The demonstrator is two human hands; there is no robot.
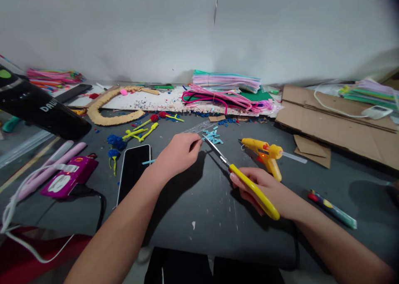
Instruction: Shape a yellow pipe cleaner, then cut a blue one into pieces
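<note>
Pale grey wall (140, 34) backs the dark bench (199, 230) I watch through the head camera. I see the left hand (181, 153) with its fingertips pinched on a light blue strip (147, 162), whose free end pokes out on the hand's left, seen against the phone (134, 174). The right hand (264, 186) grips the yellow-handled scissors (254, 192), their blades slanting toward the left fingertips and ending just beside them. Light blue pieces (215, 137) lie scattered just beyond the blade tips, near the clear ruler (195, 128). Right of the blades I find the yellow glue gun (258, 147), and past it cardboard (336, 117).
</note>
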